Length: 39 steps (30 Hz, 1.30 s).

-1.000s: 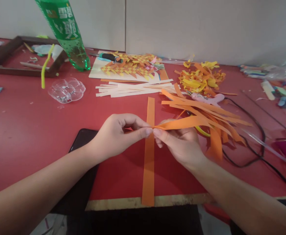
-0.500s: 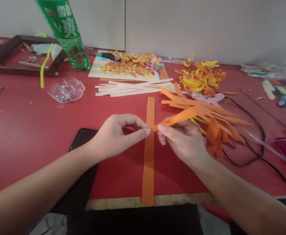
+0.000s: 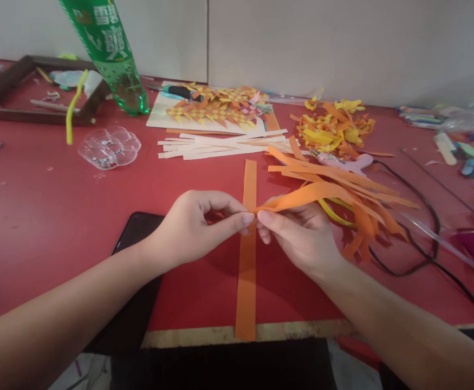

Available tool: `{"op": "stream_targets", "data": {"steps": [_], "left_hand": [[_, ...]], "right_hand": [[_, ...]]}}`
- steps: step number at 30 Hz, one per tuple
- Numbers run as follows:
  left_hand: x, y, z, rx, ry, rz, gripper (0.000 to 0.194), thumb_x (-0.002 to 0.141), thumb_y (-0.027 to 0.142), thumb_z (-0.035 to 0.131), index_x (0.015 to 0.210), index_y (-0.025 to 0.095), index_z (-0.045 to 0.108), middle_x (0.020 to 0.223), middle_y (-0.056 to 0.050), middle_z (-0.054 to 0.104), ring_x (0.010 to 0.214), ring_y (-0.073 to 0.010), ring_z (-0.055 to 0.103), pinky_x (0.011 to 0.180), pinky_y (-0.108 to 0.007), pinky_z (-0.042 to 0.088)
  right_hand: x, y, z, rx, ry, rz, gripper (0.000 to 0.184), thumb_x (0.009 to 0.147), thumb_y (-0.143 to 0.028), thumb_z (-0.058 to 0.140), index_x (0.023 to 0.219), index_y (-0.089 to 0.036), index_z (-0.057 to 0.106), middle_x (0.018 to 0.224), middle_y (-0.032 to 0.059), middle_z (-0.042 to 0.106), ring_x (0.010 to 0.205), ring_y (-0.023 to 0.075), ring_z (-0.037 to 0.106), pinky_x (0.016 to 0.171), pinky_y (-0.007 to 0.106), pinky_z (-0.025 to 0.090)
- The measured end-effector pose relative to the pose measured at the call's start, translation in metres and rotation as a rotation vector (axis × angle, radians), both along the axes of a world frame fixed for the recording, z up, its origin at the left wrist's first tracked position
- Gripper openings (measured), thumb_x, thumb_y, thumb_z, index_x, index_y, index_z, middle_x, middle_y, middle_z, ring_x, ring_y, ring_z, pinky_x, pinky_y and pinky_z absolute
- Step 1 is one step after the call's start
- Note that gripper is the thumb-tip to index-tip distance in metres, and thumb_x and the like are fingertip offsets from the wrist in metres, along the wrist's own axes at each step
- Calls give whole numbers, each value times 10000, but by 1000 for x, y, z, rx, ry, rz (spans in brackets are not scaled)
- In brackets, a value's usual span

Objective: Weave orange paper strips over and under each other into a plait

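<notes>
An orange paper strip runs from my fingertips to the right, curling over toward a heap of loose strips. My left hand pinches the strip's near end between thumb and fingers. Right beside it, my right hand grips the same strip with thumb and fingertips, the two thumbs almost touching. Below my fingers a flat orange paper strip lies lengthwise on the red table, reaching its front edge. Several more orange strips lie just beyond my right hand, partly hidden by it.
A black phone-like slab lies under my left forearm. White paper strips, orange and yellow scraps and a pink glue gun with its black cord lie behind. At the left stand a green bottle, a clear dish and a frame.
My right hand has moved slightly left, closing the gap to my left fingertips. The held strip now bows more to the right. My left hand has barely shifted.
</notes>
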<state>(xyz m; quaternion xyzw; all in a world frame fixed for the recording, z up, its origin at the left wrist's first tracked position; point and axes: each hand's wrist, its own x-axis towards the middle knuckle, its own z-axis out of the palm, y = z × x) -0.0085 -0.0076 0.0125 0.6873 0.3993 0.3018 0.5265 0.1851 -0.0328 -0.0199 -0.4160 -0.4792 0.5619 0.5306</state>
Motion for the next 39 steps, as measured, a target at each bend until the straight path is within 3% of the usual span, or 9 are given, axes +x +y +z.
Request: {"op": "stream_targets", "data": {"steps": [14, 26, 35, 39], "left_hand": [[1, 2, 2, -23, 13, 4, 207, 852, 341, 691, 761, 161, 738, 762, -18, 758, 712, -136, 671, 678, -217, 515], [0, 2, 2, -37, 41, -5, 213, 871, 334, 674, 763, 157, 724, 764, 10, 744, 713, -96, 649, 686, -180, 489], [0, 4, -3, -8, 28, -123, 222, 895, 346, 644, 868, 141, 724, 851, -12, 744, 789, -111, 661, 748, -196, 496], [1, 3, -3, 37, 20, -107, 226, 903, 346, 638, 822, 151, 721, 818, 2, 741, 779, -106, 662, 750, -188, 493]], "right_hand": [[1, 0, 2, 20, 63, -10, 55, 779, -238, 794, 739, -253, 759, 600, -30, 672, 502, 101, 568, 465, 243, 450], [-4, 4, 10, -80, 192, -86, 75, 689, -185, 812, 656, -224, 757, 578, -25, 675, 467, 93, 573, 401, 210, 431], [2, 0, 0, -22, 74, 39, 56, 791, -201, 786, 777, -255, 783, 604, -34, 683, 511, 82, 584, 482, 214, 479], [3, -1, -3, -19, 49, 53, 64, 789, -197, 790, 798, -258, 776, 619, -35, 697, 517, 88, 595, 482, 216, 481]]}}
